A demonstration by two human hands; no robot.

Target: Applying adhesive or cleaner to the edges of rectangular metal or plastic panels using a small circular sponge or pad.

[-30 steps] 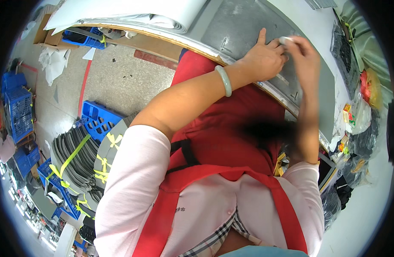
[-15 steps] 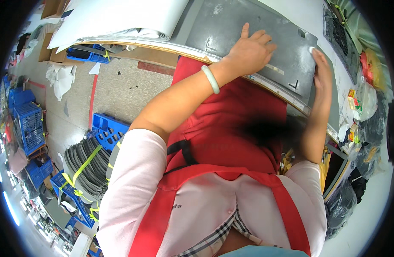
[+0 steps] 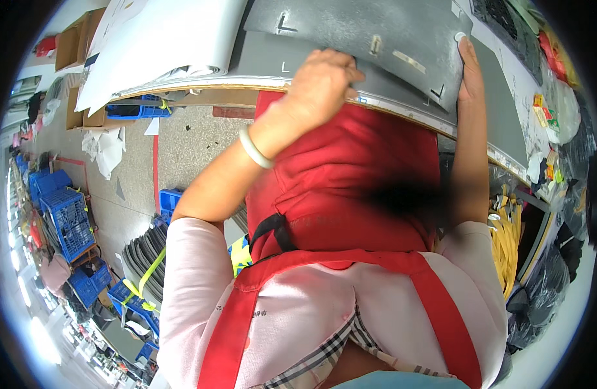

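Observation:
A dark grey template panel [image 3: 350,32] with corner-shaped slots lies over a smooth grey sheet [image 3: 266,55] on the table. Its near edge is off the sheet's front edge, and a small white corner mark shows on the bared strip. My right hand [image 3: 470,74] grips the panel's right edge, with a white cover on one fingertip. Just in front of the panel's near edge, my left hand [image 3: 321,84] is closed above the sheet, fingers curled. Whatever may be inside those fingers is hidden.
A large white roll of sheet material [image 3: 175,39] lies on the table's left. Plastic bags [image 3: 558,117] hang over the right side. Blue crates [image 3: 68,217] and a strapped stack of dark sheets [image 3: 143,259] stand on the floor at left. Yellow strips [image 3: 506,240] hang under the table.
The template panel has shifted to the left and away, baring a strip of the grey sheet. My left hand has left the panel, come nearer and closed. My right hand keeps its edge.

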